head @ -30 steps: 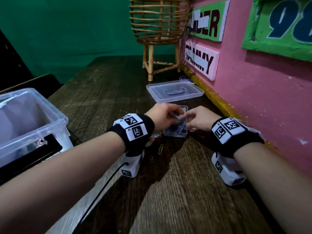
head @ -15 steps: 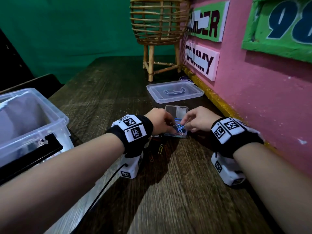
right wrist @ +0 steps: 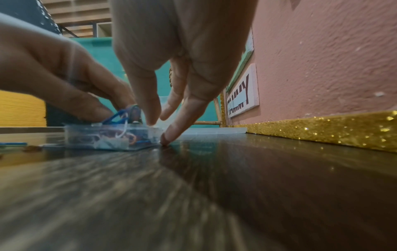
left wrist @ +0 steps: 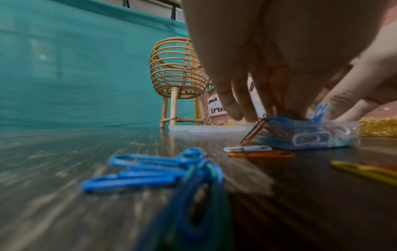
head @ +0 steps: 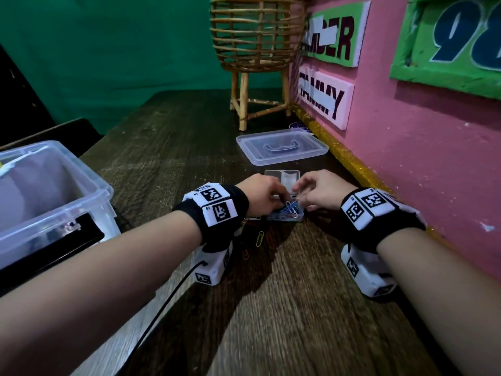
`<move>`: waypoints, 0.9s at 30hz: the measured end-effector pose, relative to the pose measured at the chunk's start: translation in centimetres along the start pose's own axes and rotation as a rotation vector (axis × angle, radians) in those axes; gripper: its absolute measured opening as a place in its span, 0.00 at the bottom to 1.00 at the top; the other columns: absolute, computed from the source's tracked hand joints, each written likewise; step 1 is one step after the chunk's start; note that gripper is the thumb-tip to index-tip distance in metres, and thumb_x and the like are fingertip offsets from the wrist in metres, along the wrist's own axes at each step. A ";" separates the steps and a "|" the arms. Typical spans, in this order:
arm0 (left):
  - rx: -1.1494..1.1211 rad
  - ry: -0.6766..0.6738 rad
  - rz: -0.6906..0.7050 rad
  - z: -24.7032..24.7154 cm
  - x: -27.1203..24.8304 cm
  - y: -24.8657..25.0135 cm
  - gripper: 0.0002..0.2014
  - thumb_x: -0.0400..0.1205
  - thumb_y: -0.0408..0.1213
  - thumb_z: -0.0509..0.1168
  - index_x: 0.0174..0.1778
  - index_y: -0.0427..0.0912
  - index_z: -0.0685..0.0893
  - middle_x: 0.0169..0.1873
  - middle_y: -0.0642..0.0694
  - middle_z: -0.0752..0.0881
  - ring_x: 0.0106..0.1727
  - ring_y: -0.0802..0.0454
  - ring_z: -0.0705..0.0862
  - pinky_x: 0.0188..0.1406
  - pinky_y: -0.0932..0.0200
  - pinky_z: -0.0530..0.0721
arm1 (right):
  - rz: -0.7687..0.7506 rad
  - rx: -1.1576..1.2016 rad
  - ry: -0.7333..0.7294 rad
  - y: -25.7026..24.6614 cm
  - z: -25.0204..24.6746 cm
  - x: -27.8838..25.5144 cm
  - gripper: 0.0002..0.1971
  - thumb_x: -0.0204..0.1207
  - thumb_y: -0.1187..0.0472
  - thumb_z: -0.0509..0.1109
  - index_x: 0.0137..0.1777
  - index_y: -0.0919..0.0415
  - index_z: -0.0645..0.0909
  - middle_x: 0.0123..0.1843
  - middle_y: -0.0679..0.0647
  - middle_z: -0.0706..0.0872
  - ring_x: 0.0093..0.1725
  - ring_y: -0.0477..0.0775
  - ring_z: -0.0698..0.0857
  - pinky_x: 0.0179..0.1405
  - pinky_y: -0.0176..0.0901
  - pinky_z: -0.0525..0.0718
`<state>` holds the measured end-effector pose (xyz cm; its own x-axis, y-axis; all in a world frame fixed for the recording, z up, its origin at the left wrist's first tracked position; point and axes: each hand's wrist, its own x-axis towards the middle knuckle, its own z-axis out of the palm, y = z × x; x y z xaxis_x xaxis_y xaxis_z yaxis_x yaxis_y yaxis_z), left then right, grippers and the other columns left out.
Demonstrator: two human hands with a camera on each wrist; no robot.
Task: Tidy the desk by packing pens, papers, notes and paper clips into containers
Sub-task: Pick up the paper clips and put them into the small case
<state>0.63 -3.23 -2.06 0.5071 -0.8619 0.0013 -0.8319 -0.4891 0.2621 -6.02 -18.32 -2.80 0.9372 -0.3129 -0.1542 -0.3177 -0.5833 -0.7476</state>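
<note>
A small clear paper clip box [head: 285, 216] [left wrist: 305, 135] [right wrist: 111, 137] sits on the wooden desk with its hinged lid [head: 282, 176] laid open behind it. Coloured paper clips [head: 291, 208] are heaped in it, blue ones sticking up. My left hand [head: 261, 196] [left wrist: 247, 105] reaches down from the left and pinches the heaped clips with thumb and fingertips. My right hand [head: 315, 191] [right wrist: 163, 110] is at the box's right edge, fingers straight, one fingertip [right wrist: 166, 140] on the desk. Loose clips lie near my left wrist: blue [left wrist: 148, 171], white [left wrist: 247, 148], orange [left wrist: 261, 154], yellow [head: 260, 237].
A large clear bin [head: 89, 185] stands at the left edge with a black item in front. A flat clear lid [head: 282, 147] lies behind the small box. A rattan basket stand [head: 254, 50] is at the back. The pink wall with gold trim [head: 341, 158] runs along the right.
My left hand has come down from over the lid onto the box, so the open lid now shows. Blue clips now stick up from the box. The right hand has barely shifted.
</note>
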 end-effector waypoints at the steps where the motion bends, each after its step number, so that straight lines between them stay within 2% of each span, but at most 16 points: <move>1: -0.015 0.031 0.006 0.0 -0.1 0.0 0.12 0.81 0.37 0.64 0.59 0.47 0.87 0.58 0.46 0.85 0.58 0.49 0.82 0.60 0.58 0.78 | 0.004 0.007 0.000 0.0 0.0 0.0 0.15 0.67 0.77 0.72 0.41 0.55 0.80 0.47 0.58 0.83 0.51 0.58 0.85 0.48 0.47 0.88; 4: -0.133 0.119 0.051 -0.1 -0.3 0.2 0.11 0.79 0.40 0.67 0.57 0.46 0.87 0.50 0.49 0.85 0.54 0.52 0.83 0.55 0.61 0.79 | 0.015 0.011 0.002 -0.2 0.0 -0.1 0.14 0.68 0.77 0.71 0.47 0.58 0.80 0.49 0.60 0.84 0.53 0.59 0.86 0.51 0.48 0.88; 7: -0.117 0.046 0.098 -0.3 -0.4 0.6 0.13 0.76 0.43 0.71 0.56 0.47 0.87 0.48 0.51 0.83 0.50 0.58 0.79 0.51 0.65 0.77 | 0.016 -0.024 0.011 -0.3 0.0 -0.1 0.15 0.67 0.76 0.71 0.49 0.58 0.81 0.48 0.61 0.86 0.53 0.63 0.88 0.54 0.53 0.88; 9: -0.087 0.031 0.069 -0.4 -0.1 0.6 0.13 0.75 0.41 0.72 0.55 0.47 0.88 0.49 0.49 0.85 0.48 0.58 0.79 0.43 0.69 0.74 | 0.015 -0.017 0.011 -0.3 0.0 -0.1 0.15 0.67 0.77 0.71 0.49 0.59 0.81 0.44 0.58 0.85 0.52 0.63 0.88 0.54 0.53 0.88; 10: -0.089 0.043 0.050 -0.4 0.1 0.5 0.12 0.75 0.40 0.73 0.54 0.46 0.89 0.50 0.48 0.87 0.49 0.56 0.80 0.43 0.69 0.75 | 0.017 -0.007 0.009 -0.3 0.0 -0.1 0.15 0.67 0.77 0.71 0.49 0.59 0.81 0.43 0.57 0.84 0.50 0.62 0.87 0.53 0.52 0.88; 13: -0.113 0.130 -0.011 -0.4 0.3 0.5 0.10 0.75 0.39 0.72 0.52 0.44 0.89 0.51 0.46 0.89 0.54 0.52 0.83 0.51 0.66 0.76 | 0.024 -0.003 0.003 -0.2 0.0 -0.1 0.15 0.68 0.77 0.71 0.50 0.60 0.81 0.42 0.56 0.83 0.48 0.59 0.87 0.54 0.52 0.88; 16: -0.164 0.229 -0.056 -0.6 0.2 0.6 0.08 0.76 0.37 0.71 0.50 0.42 0.89 0.50 0.44 0.89 0.54 0.50 0.84 0.53 0.63 0.78 | 0.023 0.005 0.003 -0.2 0.0 -0.2 0.14 0.68 0.76 0.71 0.51 0.61 0.81 0.43 0.57 0.84 0.48 0.59 0.86 0.53 0.52 0.88; 21: -0.070 0.101 -0.094 -0.3 0.4 0.4 0.08 0.78 0.35 0.68 0.51 0.42 0.89 0.53 0.46 0.89 0.55 0.52 0.84 0.52 0.65 0.75 | 0.021 0.012 0.005 -0.2 0.0 -0.1 0.13 0.68 0.77 0.71 0.48 0.61 0.81 0.42 0.57 0.83 0.46 0.57 0.85 0.52 0.51 0.88; 25: -0.082 0.169 -0.070 -0.3 0.3 0.3 0.11 0.80 0.33 0.64 0.55 0.42 0.87 0.55 0.45 0.88 0.57 0.50 0.83 0.55 0.65 0.76 | 0.022 0.010 0.013 -0.1 0.1 0.0 0.11 0.70 0.75 0.70 0.47 0.61 0.81 0.42 0.58 0.84 0.43 0.56 0.86 0.50 0.50 0.89; 27: -0.114 0.187 -0.012 -0.3 0.1 0.5 0.11 0.79 0.36 0.67 0.57 0.42 0.86 0.53 0.45 0.87 0.51 0.52 0.83 0.52 0.65 0.76 | 0.022 0.016 0.019 -0.1 0.1 0.1 0.11 0.71 0.74 0.70 0.50 0.62 0.81 0.41 0.58 0.84 0.42 0.56 0.86 0.50 0.50 0.89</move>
<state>0.34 -3.53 -1.61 0.5589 -0.8109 0.1734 -0.7999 -0.4720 0.3706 -5.92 -18.22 -2.85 0.9269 -0.3400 -0.1588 -0.3361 -0.5643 -0.7541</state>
